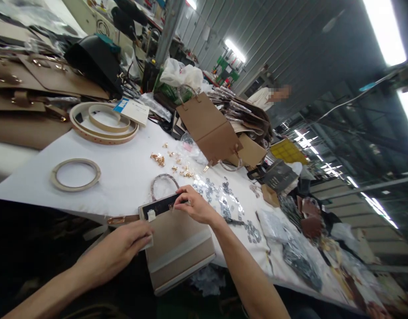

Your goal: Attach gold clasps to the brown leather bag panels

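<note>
A tan handbag [179, 250] with a pale band stands at the near edge of the white table [124, 177], its top open and dark inside. My left hand [124, 248] grips the bag's left upper edge, fingers closed on it. My right hand [194, 206] pinches the far rim of the bag's opening near a small gold fitting. A strap with a gold buckle [119, 219] sticks out to the left of the bag. A wrapped handle loop [162, 181] lies just behind it.
Gold fittings [172, 161] and several small plastic bags [224, 199] are scattered behind the bag. Tape rings [75, 174] and strap coils [102, 124] lie left. Tan bag panels [212, 128] are stacked behind. Another person [268, 97] sits at the far end.
</note>
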Demonstrator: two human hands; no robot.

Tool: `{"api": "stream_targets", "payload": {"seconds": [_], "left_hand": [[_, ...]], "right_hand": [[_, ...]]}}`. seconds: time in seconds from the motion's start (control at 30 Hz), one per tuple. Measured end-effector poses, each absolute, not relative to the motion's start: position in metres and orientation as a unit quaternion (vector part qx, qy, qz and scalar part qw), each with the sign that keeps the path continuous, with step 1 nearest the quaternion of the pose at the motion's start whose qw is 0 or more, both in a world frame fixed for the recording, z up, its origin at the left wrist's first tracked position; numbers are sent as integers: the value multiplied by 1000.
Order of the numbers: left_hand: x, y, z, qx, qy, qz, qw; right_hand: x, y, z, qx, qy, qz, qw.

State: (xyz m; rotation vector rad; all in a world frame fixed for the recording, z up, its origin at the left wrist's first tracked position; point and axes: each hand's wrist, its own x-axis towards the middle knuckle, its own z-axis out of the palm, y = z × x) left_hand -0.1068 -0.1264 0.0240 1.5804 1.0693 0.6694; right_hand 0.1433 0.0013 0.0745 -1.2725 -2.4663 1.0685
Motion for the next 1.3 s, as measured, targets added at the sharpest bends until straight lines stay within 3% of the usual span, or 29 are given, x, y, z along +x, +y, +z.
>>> {"api": "stream_targets", "payload": {"seconds": [0.2, 0.57, 0.73, 0.9, 1.07, 1.3], "left_hand": [[-102, -115, 8, 659, 483, 280, 504], [-105, -109, 9, 653, 480, 267, 522], [-104, -108, 7, 633, 493, 272, 531], [-101, -107, 5, 609, 517, 298, 523], [-101, -108, 3, 605, 517, 298, 527], [-100, -104, -14, 611, 522, 321, 501]], "right_hand": [[136, 17, 63, -398, -838, 372, 29], [130, 24, 56, -384, -845, 372, 20], [135, 25, 44, -386, -850, 349, 79], [140, 0, 29, -409, -870, 190, 200], [142, -52, 13, -401, -905, 70, 128], [138, -80, -12, -434, -897, 50, 64]]}}
